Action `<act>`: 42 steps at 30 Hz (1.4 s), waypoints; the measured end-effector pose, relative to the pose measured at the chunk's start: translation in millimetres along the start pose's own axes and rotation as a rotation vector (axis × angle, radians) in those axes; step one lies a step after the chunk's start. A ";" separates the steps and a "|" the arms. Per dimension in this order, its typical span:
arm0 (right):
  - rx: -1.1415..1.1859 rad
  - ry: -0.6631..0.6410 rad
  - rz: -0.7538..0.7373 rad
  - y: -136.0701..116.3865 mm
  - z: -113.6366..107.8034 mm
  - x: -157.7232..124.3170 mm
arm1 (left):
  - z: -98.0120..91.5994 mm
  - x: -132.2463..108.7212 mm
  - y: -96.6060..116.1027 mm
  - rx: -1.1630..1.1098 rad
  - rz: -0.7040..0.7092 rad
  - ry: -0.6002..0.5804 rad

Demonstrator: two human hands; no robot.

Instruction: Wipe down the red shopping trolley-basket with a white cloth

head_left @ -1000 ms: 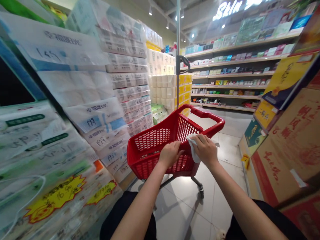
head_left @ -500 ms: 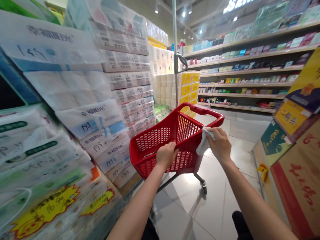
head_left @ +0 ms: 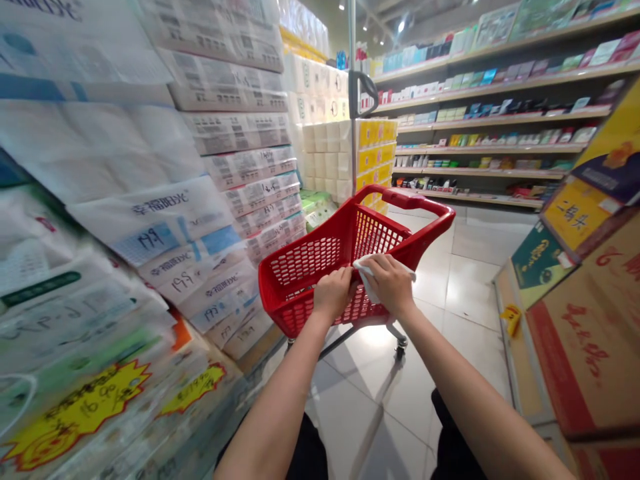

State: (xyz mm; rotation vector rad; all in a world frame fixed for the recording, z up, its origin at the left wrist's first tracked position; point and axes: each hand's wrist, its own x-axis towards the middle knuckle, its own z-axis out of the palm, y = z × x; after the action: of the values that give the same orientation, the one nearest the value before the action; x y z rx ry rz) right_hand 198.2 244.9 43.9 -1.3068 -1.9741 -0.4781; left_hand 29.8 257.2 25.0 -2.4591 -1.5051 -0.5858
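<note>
In front of me stands a red plastic shopping cart with perforated basket walls, tilted across the view. My left hand is closed over the near rim of the basket. Just right of it, my right hand presses a white cloth onto the same rim, fingers closed around the cloth. Part of the cloth hangs below the rim, and the palm side of both hands is hidden. The cart's push handle rises behind my right hand, untouched.
Tall stacks of wrapped tissue packs line the left side. Cardboard boxes stand close on the right. Beyond the cart are yellow packs, an upright metal pole and stocked shelves. White floor tiles lie between.
My right hand has moved the cloth leftward along the rim, from near the handle to beside my left hand. My left hand stays on the rim. The view has tilted down slightly.
</note>
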 end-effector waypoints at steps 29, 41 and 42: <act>0.086 0.291 0.323 45.1 -14.6 -15.2 | 3.0 -1.1 24.7 -0.017 0.040 0.033; -0.120 0.015 0.043 52.2 -18.8 -28.6 | 0.0 2.0 32.0 0.006 0.113 0.031; -0.136 0.015 0.051 56.1 -21.1 -28.6 | -2.2 0.6 31.4 0.020 0.098 0.040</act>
State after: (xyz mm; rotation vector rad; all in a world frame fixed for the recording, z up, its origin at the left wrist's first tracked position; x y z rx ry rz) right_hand 263.2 236.6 33.1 -1.4297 -1.9186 -0.6044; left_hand 57.4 242.4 28.4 -2.4745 -1.3607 -0.5949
